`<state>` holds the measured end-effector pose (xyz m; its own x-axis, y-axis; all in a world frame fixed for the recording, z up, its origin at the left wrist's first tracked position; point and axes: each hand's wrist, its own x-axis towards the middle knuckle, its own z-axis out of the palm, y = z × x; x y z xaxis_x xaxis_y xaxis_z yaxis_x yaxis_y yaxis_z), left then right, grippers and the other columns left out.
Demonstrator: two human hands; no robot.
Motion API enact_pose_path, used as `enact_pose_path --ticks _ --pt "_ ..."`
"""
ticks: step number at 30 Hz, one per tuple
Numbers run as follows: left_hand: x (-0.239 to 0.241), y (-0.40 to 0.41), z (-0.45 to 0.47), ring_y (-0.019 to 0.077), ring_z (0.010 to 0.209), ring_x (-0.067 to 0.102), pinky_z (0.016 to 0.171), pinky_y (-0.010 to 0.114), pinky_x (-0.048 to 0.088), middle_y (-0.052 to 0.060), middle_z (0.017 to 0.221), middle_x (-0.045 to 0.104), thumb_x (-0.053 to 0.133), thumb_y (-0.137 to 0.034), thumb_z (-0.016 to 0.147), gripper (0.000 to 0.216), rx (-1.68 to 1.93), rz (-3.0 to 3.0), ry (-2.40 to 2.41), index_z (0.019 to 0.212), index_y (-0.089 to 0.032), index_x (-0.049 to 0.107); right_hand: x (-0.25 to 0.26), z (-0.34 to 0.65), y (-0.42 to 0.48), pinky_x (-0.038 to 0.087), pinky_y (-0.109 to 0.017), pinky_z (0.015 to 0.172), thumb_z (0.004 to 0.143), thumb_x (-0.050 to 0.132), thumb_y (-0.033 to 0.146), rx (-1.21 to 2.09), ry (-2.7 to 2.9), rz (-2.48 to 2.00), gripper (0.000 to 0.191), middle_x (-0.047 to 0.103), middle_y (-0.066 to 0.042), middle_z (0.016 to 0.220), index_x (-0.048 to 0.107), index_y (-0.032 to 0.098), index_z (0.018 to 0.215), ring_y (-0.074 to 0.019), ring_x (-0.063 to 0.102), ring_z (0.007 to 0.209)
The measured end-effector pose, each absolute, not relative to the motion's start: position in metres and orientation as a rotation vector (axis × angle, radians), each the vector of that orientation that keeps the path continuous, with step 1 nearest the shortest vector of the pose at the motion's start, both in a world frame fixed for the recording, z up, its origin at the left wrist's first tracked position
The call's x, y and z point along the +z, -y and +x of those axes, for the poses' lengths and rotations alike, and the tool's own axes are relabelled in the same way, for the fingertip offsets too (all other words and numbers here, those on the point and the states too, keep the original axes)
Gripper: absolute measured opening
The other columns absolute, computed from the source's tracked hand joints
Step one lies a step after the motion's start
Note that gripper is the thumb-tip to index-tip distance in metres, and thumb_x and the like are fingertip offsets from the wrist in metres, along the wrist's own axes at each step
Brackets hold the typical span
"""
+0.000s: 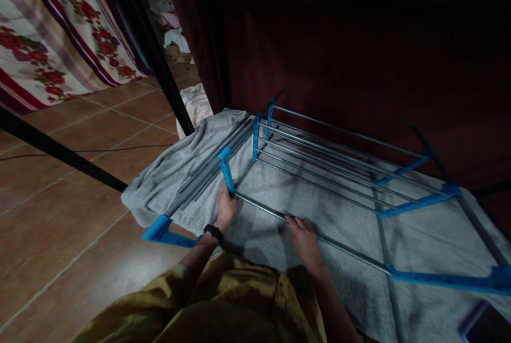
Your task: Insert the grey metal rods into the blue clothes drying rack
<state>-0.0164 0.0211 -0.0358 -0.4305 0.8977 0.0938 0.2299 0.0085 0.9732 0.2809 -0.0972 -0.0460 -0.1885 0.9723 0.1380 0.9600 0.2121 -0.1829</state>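
Kneeling over a grey towel [167, 178] spread on the tiled floor [59, 236], the person works at a rack [339, 156] of thin metal bars joined by blue plastic pieces, which lies flat on the towel and reaches from the middle of the scene to the far right. The left hand [227, 209], with a dark wristband [213, 232] on its wrist, is closed around the foot of an upright blue connector [227, 170], where the nearest metal rod [263, 210] ends. The right hand [305, 241] lies palm down on that same rod, a little further right, fingers stretched across it; whether they curl under the rod cannot be told.

Just left of the connector a bundle of loose rods [207, 172] lies on the towel, running from near left to far right. A yellow garment [223, 300] covers the person's lap at the near edge. Two black poles [59, 154] slant across the floor on the left, with a floral cloth [48, 39] at the far left. A dark red cloth [359, 55] hangs behind the rack.
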Motion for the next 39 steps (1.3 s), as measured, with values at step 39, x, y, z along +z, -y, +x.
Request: enact_pose_path --ticks 39 --pt "-0.032 -0.014 -0.021 0.0386 0.129 0.079 0.121 0.052 0.059 0.018 0.126 0.085 0.06 -0.005 0.078 0.052 1.203 1.358 -1.883 0.127 -0.015 0.074 -0.014 0.278 0.088 0.059 -0.034 0.104 0.118 0.043 0.021 0.527 2.22 -1.936 0.047 0.08 -0.01 0.15 0.072 0.028 0.155 -0.023 0.08 0.126"
